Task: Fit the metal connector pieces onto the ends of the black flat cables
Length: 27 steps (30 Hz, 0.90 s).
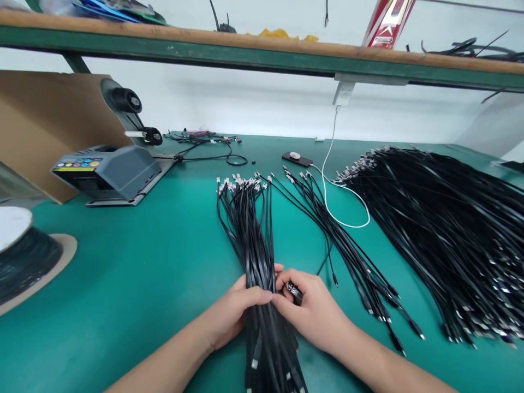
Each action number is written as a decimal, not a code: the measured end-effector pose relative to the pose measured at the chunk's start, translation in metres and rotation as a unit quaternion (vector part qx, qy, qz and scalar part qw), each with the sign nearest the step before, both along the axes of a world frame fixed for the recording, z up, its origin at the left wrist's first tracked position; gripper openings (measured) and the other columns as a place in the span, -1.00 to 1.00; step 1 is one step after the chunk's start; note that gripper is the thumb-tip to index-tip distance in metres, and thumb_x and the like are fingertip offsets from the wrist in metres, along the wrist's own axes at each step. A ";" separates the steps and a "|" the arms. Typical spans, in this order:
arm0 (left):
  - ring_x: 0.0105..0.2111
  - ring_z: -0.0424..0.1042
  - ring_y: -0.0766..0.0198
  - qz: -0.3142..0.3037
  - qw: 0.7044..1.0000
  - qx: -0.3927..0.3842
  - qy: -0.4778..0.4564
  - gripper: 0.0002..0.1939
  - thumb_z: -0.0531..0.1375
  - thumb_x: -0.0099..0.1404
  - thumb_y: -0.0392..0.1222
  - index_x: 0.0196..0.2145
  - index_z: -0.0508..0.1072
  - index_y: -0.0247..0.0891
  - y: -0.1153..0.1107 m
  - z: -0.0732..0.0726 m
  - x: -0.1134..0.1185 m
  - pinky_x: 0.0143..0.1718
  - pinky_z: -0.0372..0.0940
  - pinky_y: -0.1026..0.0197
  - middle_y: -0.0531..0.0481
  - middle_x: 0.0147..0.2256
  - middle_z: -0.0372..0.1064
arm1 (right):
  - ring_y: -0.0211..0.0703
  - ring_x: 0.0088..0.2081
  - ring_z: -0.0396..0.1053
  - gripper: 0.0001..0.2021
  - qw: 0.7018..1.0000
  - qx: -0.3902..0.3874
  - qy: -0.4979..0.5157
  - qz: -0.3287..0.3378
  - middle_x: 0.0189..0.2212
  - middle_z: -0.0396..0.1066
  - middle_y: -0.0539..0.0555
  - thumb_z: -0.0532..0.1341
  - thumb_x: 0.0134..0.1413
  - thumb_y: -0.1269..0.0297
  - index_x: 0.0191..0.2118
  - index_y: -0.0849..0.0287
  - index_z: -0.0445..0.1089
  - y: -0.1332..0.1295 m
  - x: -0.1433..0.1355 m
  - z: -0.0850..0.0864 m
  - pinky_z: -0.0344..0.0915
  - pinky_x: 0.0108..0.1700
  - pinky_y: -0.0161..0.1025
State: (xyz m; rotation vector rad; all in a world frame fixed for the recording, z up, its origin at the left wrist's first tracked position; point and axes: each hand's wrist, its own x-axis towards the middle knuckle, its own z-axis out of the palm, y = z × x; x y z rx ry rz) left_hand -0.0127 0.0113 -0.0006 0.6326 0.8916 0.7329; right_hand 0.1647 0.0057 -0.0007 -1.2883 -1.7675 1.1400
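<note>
A bundle of black cables lies lengthwise on the green table, its light-coloured connector ends fanned out at the far side. My left hand is wrapped around the bundle near its middle, thumb across the top. Close against the right side of the bundle, my right hand has its fingers curled around a small shiny black object, whose kind I cannot make out. Its thumb tip meets my left thumb over the cables. The fingers beneath the bundle are mostly hidden.
A smaller group of cables lies to the right, beyond it a large cable pile. A white charging cord loops behind. At left stand a grey tape dispenser and a spool. A shelf spans the back.
</note>
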 end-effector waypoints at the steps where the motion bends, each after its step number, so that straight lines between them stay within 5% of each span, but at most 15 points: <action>1: -0.07 0.54 -0.05 0.003 1.000 0.000 0.009 -0.40 0.38 0.01 -0.22 0.05 0.46 -0.28 0.000 0.001 0.000 -0.10 0.39 0.08 -0.15 -0.13 0.60 | -0.07 -0.22 0.44 -0.91 1.000 -0.015 0.023 -0.005 -0.53 0.31 -0.05 0.26 0.08 0.30 -0.39 0.11 0.34 0.001 0.000 0.000 0.27 -0.12 -0.23; 4: -0.12 0.57 0.00 0.033 0.999 -0.012 0.027 -0.54 0.40 0.08 -0.21 -0.04 0.49 -0.28 -0.001 0.003 0.003 -0.15 0.42 0.11 -0.14 -0.19 0.61 | -0.06 -0.15 0.44 -0.81 0.992 -0.063 0.110 -0.025 -0.40 0.42 0.02 0.27 0.10 0.20 -0.43 0.11 0.28 0.003 0.004 0.000 0.30 -0.09 -0.20; 8: -0.15 0.59 0.05 0.062 0.998 -0.005 -0.021 -0.77 0.39 0.16 -0.27 -0.24 0.46 -0.26 -0.001 0.008 0.008 -0.02 0.42 0.02 -0.08 -0.26 0.60 | -0.36 -0.61 0.11 -0.64 0.958 -0.123 0.247 -0.079 -0.60 0.22 -0.16 0.30 0.11 -0.06 -0.35 0.10 0.21 0.007 0.010 0.001 0.10 -0.52 -0.39; 11: -0.24 0.59 0.14 0.060 0.998 0.008 -0.006 -0.72 0.43 0.14 -0.27 -0.28 0.40 -0.24 -0.001 0.009 0.008 -0.06 0.44 0.05 -0.01 -0.30 0.58 | -0.42 -0.65 -0.10 -0.61 0.949 -0.113 0.275 -0.109 -0.62 0.17 -0.21 0.27 0.14 -0.10 -0.29 0.09 0.17 0.010 0.011 0.002 -0.12 -0.60 -0.41; 15: -0.33 0.56 0.20 0.011 0.998 0.041 0.036 -0.60 0.49 0.04 -0.25 -0.24 0.40 -0.23 0.001 0.005 0.006 -0.18 0.42 0.12 0.08 -0.33 0.52 | -0.42 -0.63 -0.07 -0.63 0.946 -0.097 0.282 -0.124 -0.59 0.23 -0.17 0.26 0.18 -0.06 -0.30 0.11 0.16 0.014 0.007 0.000 -0.14 -0.59 -0.39; 21: -0.37 0.51 0.27 -0.025 0.996 0.065 0.057 -0.67 0.47 0.07 -0.24 -0.29 0.42 -0.24 0.003 0.004 0.006 -0.26 0.34 0.21 0.13 -0.40 0.43 | -0.34 -0.51 0.09 -0.85 0.984 -0.012 0.156 -0.090 -0.39 0.22 -0.09 0.14 0.28 0.16 -0.16 0.10 0.20 0.008 0.017 -0.002 0.09 -0.47 -0.33; 27: -0.39 0.49 0.27 -0.008 0.999 0.046 -0.001 -0.64 0.48 0.05 -0.25 -0.27 0.40 -0.23 0.002 0.003 0.005 -0.32 0.31 0.23 0.13 -0.41 0.40 | -0.23 -0.33 0.22 -0.90 0.986 0.146 -0.022 0.075 -0.29 0.22 0.00 0.02 0.32 0.43 -0.16 0.08 0.21 -0.001 0.039 0.005 0.21 -0.33 -0.27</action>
